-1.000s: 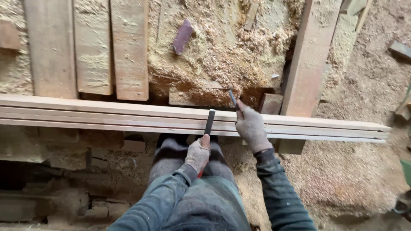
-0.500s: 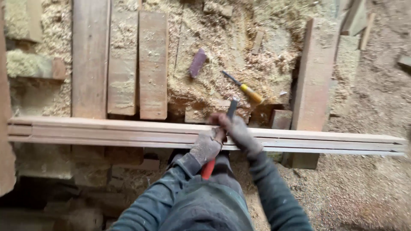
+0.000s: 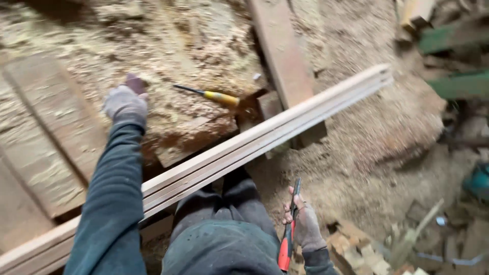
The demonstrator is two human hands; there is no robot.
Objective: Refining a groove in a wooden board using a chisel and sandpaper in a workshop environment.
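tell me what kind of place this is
Most likely a rough woodworking shop or carpentry yard. Sawdust and shavings cover the ground, planks lie about, a long grooved wooden rail crosses the view, and a yellow-handled chisel lies in the dust.

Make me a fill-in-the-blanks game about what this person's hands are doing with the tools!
1. The right hand holds a tool with a ____ handle.
2. The left hand reaches onto the ____.
3. The loose chisel has a ____ handle.
4. The long pale strips are made of ____.

Missing words: red; sawdust; yellow; wood
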